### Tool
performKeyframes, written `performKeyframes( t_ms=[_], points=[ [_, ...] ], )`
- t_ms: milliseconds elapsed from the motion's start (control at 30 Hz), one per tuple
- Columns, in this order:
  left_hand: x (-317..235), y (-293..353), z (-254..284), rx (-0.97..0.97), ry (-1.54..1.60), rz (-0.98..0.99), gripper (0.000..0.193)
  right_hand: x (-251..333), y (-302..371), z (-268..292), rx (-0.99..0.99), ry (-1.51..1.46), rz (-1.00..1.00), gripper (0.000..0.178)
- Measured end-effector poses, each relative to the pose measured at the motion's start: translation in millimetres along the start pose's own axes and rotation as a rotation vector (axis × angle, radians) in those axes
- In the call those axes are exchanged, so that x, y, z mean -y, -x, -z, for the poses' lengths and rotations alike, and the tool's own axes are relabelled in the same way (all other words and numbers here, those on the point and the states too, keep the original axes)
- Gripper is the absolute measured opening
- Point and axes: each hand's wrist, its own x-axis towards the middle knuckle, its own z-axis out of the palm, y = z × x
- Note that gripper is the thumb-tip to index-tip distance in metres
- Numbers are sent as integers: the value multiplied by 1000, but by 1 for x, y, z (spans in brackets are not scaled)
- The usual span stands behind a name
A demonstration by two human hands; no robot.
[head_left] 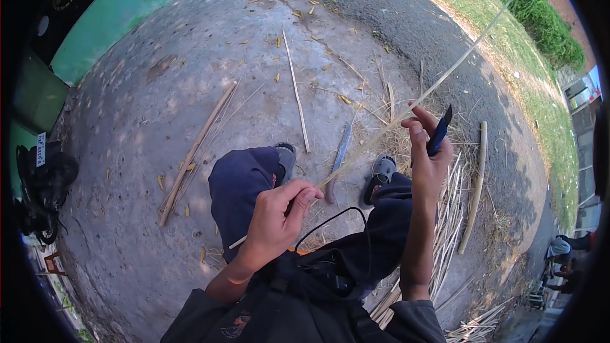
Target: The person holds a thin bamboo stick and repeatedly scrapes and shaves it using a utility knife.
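Observation:
A long, thin, pale strip, seemingly bamboo (452, 70), runs slantwise in front of me, its far end reaching up to the right. My left hand (276, 215) pinches it near its lower end, and a short piece sticks out behind the palm. Higher up, my right hand (431, 155) grips a blue utility knife (438, 134) with its dark blade pointing upward. The strip passes by the thumb and raised fingers of that hand; whether they touch it I cannot tell. Between my feet lies a machete (342, 149) with a brown handle.
Beside my right leg lies a bundle of pale strips (445, 222), with a thicker pole (475, 184) beyond it. More split pieces (200, 146) and a single strip (295, 89) lie on the concrete. A parked motorcycle (44, 181) stands at far left; people (562, 260) are at far right.

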Motion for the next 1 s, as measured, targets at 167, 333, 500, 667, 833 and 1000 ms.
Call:
performKeyframes(
  t_ms=[167,333,500,667,833,1000],
  points=[
    [-4,-2,-12,-124,-54,-41,14,-7,50,-2,321,145,192,31],
    [1,1,-22,-143,37,-34,9,-7,76,-17,391,254,408,28],
    [-1,2,-31,-134,85,-14,11,-13,81,-19,365,315,491,30],
    [5,6,-37,-48,223,78,12,-18,81,-14,362,373,517,31],
    [5,10,-47,-48,494,146,16,-16,79,-8,371,380,535,31],
    [-7,12,-38,108,686,339,22,-16,79,-9,366,367,536,33]
  ],
)
